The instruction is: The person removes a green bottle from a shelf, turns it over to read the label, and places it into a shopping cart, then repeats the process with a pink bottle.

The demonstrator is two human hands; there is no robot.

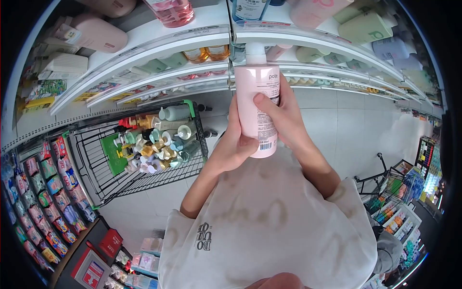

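Head view: both hands hold one pink pump bottle (260,103) upright, out in front of the chest and just below the edge of the white shelves (159,45). The left hand (234,144) cups the bottle near its base from the left side, its fingers closed around the lower body just beside the barcode. The right hand (284,113) wraps the middle from the right, with the thumb laid across the printed label, so its fingers are likewise closed on the bottle. Held this way, one hand low and one at mid-height, the bottle stays steady and its white pump top points up toward the shelf lip, with the printed back facing the camera, which looks like a grip suited to reading the label.

On the left stands a wire shopping cart (144,178) with a green handle, and in it lie many pump bottles (154,144) in pale colours, packed close together on their sides. The shelves above carry more bottles, pink, green and lilac, set in rows. Along the far left edge hang rows of bright pouches (43,192). To the right, well apart from the hands, is a second wire basket rack (390,192) on the pale tiled floor (346,130).
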